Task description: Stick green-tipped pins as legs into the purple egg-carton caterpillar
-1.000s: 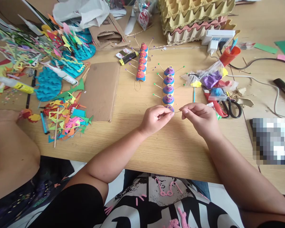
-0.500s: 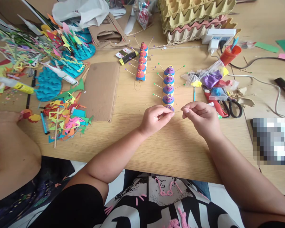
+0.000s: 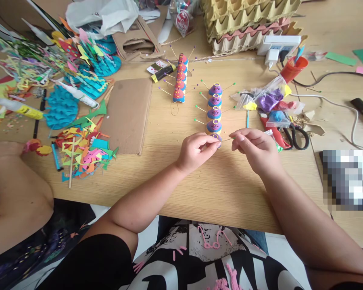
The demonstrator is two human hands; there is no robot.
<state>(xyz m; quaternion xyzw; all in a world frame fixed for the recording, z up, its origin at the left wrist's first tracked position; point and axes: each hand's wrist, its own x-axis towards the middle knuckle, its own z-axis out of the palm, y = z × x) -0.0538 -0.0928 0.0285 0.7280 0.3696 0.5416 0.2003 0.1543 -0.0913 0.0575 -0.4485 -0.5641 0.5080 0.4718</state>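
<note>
A thin stick runs between my two hands, with a small green tip at my right fingertips. My right hand pinches that tip end. My left hand is closed, thumb against finger, at the stick's other end, beside the nearest segment of a purple and blue egg-carton caterpillar. Green-tipped sticks stand out from both sides of this caterpillar. Farther back and to the left is a red and blue caterpillar with purple-tipped sticks.
Cardboard and paper scraps lie left. Clay bags, black-handled scissors and an orange cup are on the right. Egg trays are stacked behind. Another person's arm rests at the left edge.
My right fingertips have shifted slightly, and the green tip now shows between them. My left hand has barely moved.
</note>
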